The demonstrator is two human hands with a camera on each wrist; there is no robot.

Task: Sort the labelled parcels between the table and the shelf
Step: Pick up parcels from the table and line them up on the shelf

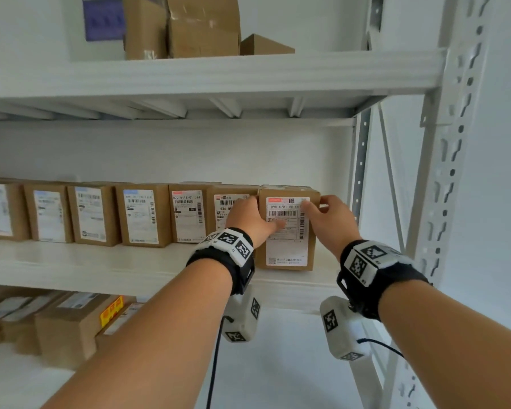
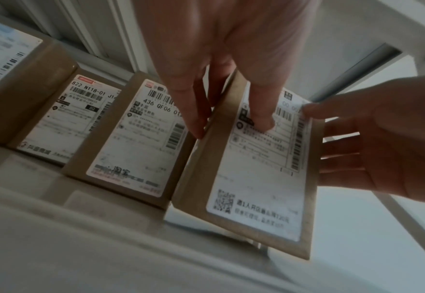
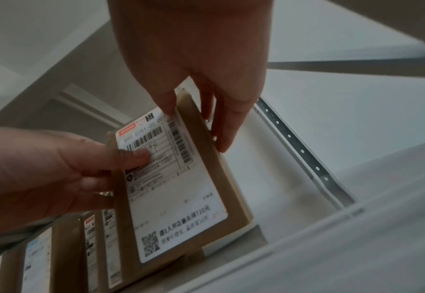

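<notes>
A brown parcel (image 1: 288, 231) with a white label reading 890 stands upright at the right end of the row on the middle shelf board (image 1: 101, 267). It sits slightly forward of its neighbours. My left hand (image 1: 263, 214) pinches it, thumb on the label and fingers down its left side, against the 436 parcel (image 1: 227, 208). My right hand (image 1: 316, 203) holds its upper right corner. In the left wrist view the left hand (image 2: 231, 126) straddles the parcel (image 2: 256, 178). In the right wrist view the right hand (image 3: 196, 128) has its thumb on the label of the parcel (image 3: 181, 198) and its fingers along the side.
Several labelled parcels (image 1: 142, 216) stand in a row to the left. Plain cartons (image 1: 201, 28) sit on the upper shelf, and parcels (image 1: 68, 323) lie on the lower one. The perforated shelf upright (image 1: 360, 172) stands close on the right, with a narrow gap of bare board beside the held parcel.
</notes>
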